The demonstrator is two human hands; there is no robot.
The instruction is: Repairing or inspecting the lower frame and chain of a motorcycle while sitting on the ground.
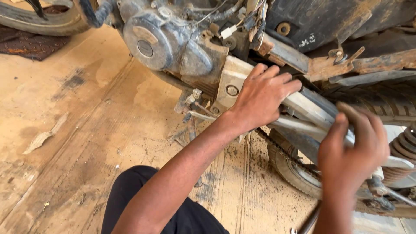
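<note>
A dusty motorcycle stands on a sandy concrete floor, with its grey engine [160, 39] at the top centre. A pale metal chain cover [313, 109] runs from the engine back toward the rear wheel. My left hand [260, 97] lies over the cover's front part, fingers curled across its top edge. My right hand [353, 149] is blurred and wraps around the cover's rear part. Below the cover, the drive chain [284, 151] shows.
The rear tyre [381, 97] and a rusty shock spring [405, 147] are at the right. A front tyre [43, 24] and a dark mat [26, 43] lie at the top left. A metal tool [310, 223] lies at the bottom edge beside my black-trousered knee [134, 186].
</note>
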